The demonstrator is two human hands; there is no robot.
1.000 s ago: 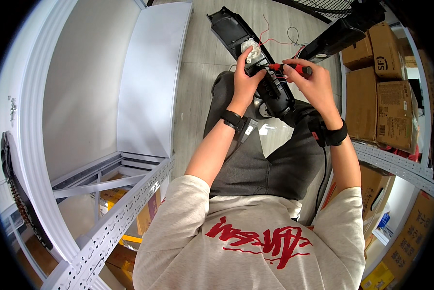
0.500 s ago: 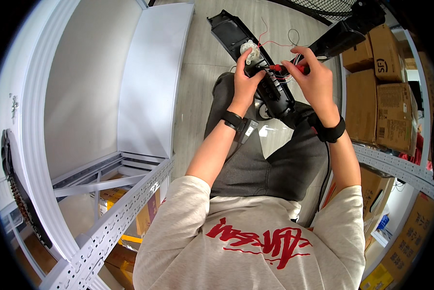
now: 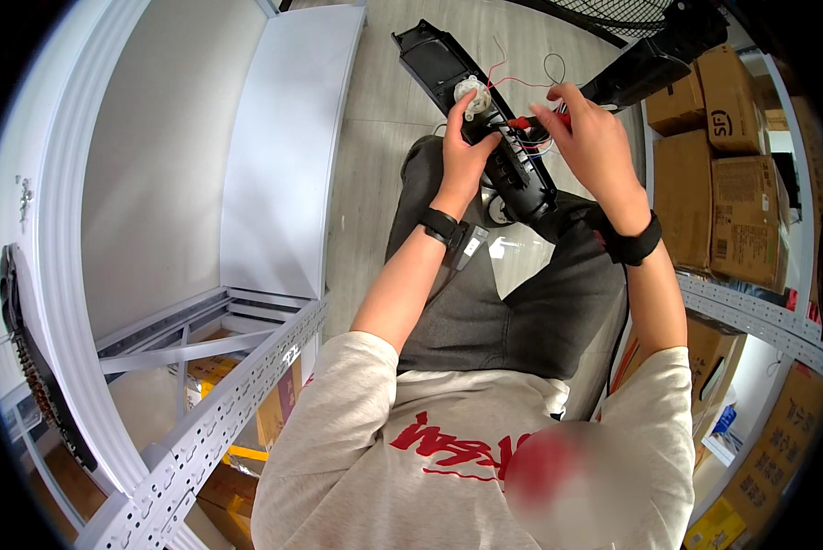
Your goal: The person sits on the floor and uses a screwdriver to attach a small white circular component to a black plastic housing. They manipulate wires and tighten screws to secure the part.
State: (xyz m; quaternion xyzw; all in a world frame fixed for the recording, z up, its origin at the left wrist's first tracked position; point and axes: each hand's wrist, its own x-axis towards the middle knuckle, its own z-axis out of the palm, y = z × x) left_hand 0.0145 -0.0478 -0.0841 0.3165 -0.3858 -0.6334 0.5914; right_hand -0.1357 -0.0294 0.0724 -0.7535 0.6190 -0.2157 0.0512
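We're only getting one head-mounted fisheye view, looking steeply down our own torso, close in, with both hands working up around 12 to 1 o'clock.

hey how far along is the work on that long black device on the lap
Done: the long black plastic housing lies open, its small white motor part and loose red wires exposed. In hand: left hand steadies it, right hand works a red-handled tool. Left: closing it.
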